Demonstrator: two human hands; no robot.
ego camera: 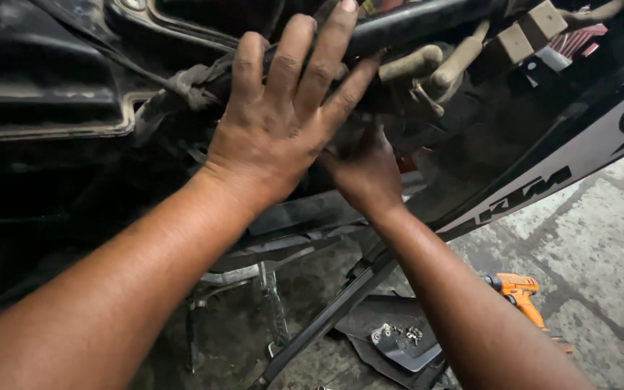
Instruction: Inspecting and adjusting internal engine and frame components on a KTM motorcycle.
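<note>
My left hand [283, 123] lies flat with its fingers spread against a black tube and wrapped cable bundle [189, 87] inside a motorcycle's open frame. My right hand [362, 170] reaches in below and behind it, into the dark cavity; its fingers are hidden by the left hand and shadow, so I cannot see what they touch. Beige rubber-capped connectors [427, 65] sit just right of my left fingertips. Both hands are smeared with grease.
A black and grey body panel [579, 159] slopes down at the right. On the concrete floor lie an orange power drill [518, 292] and a black panel holding loose screws [399, 336]. A dark frame bar [326, 318] runs diagonally below my arms.
</note>
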